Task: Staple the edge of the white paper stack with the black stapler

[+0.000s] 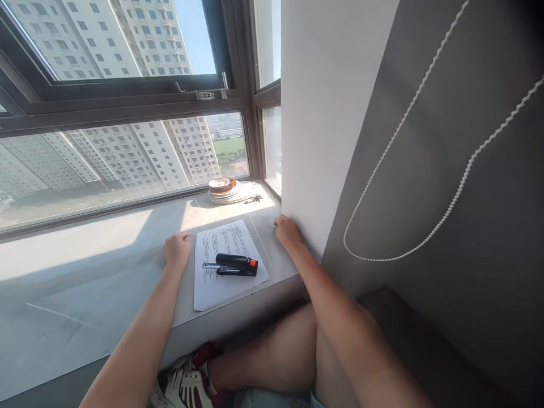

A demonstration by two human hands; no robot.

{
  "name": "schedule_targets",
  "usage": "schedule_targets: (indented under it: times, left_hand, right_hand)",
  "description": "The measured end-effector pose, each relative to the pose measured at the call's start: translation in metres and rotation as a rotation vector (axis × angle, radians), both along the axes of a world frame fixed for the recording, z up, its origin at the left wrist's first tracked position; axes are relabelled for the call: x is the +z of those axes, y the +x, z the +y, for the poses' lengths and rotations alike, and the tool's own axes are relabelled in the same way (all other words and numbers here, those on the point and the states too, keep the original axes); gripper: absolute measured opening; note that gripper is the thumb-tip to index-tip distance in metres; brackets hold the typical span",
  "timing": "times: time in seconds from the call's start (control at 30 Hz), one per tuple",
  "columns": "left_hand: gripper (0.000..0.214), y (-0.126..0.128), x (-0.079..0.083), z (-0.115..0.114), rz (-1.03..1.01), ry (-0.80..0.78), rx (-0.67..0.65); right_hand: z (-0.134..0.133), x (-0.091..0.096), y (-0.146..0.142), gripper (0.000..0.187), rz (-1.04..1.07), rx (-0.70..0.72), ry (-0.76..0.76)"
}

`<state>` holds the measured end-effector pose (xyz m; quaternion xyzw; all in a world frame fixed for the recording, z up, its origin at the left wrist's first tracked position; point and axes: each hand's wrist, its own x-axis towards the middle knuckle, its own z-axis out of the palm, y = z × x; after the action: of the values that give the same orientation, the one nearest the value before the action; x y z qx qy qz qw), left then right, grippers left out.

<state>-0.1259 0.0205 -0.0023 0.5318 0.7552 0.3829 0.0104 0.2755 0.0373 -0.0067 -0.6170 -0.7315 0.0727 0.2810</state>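
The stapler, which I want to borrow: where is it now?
In the head view, left of centre, the stapler lies on the paper, right of the left hand.

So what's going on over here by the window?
Someone is sitting at a windowsill, both hands curled on it, neither visibly holding anything. The left hand rests left of the printed paper; the right hand is right of it, by the wall. A black stapler lies on the paper, with stacked plates farther back.
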Motion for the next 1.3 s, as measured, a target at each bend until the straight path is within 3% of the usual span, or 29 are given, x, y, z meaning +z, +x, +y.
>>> schedule_targets:
  times: [0.13, 0.23, 0.33, 0.4, 0.47, 0.53, 0.63, 0.73, 0.87, 0.97, 1.07, 1.2, 1.3]
  left_hand:
    - [0.008, -0.001, -0.001, 0.0, -0.043, 0.054, 0.001]
    - [0.007, 0.007, 0.003, 0.001, -0.096, 0.136, -0.08]
    - [0.004, 0.024, 0.008, 0.0, -0.178, 0.202, -0.305]
    - [0.009, 0.038, 0.01, -0.002, -0.283, 0.242, -0.504]
    - [0.015, 0.049, 0.011, -0.005, -0.383, 0.265, -0.648]
    - [0.022, 0.057, 0.011, -0.008, -0.435, 0.256, -0.702]
    - [0.032, 0.063, 0.01, -0.011, -0.49, 0.22, -0.788]
    - [0.032, 0.066, 0.01, -0.012, -0.488, 0.208, -0.862]
    - [0.032, 0.068, 0.015, -0.015, -0.47, 0.233, -0.817]
    - [0.023, 0.071, 0.022, -0.022, -0.378, 0.242, -0.837]
    - [0.016, 0.076, 0.026, -0.026, -0.233, 0.209, -0.97]
    - [0.014, 0.082, 0.024, -0.027, -0.136, 0.137, -1.125]
    - [0.015, 0.085, 0.022, -0.028, -0.144, 0.103, -1.165]
  right_hand:
    - [-0.006, 0.002, -0.002, 0.044, 0.043, 0.012, 0.055]
    - [-0.025, 0.015, -0.019, 0.038, 0.096, 0.08, 0.141]
    - [-0.055, 0.03, -0.045, 0.024, 0.24, 0.357, 0.15]
    - [-0.076, 0.035, -0.06, 0.03, 0.323, 0.559, 0.09]
    - [-0.092, 0.035, -0.07, 0.047, 0.273, 0.648, 0.018]
    - [-0.101, 0.031, -0.076, 0.053, 0.145, 0.653, -0.035]
    - [-0.103, 0.026, -0.078, 0.028, 0.036, 0.599, -0.056]
    - [-0.097, 0.028, -0.073, 0.021, 0.068, 0.531, -0.042]
    - [-0.086, 0.034, -0.056, 0.02, 0.13, 0.484, -0.046]
    - [-0.081, 0.035, -0.044, 0.016, 0.128, 0.452, -0.067]
    - [-0.079, 0.033, -0.039, 0.014, 0.109, 0.427, -0.068]
    - [-0.077, 0.032, -0.041, 0.017, 0.1, 0.427, -0.051]
    - [-0.077, 0.032, -0.042, 0.018, 0.106, 0.417, -0.042]
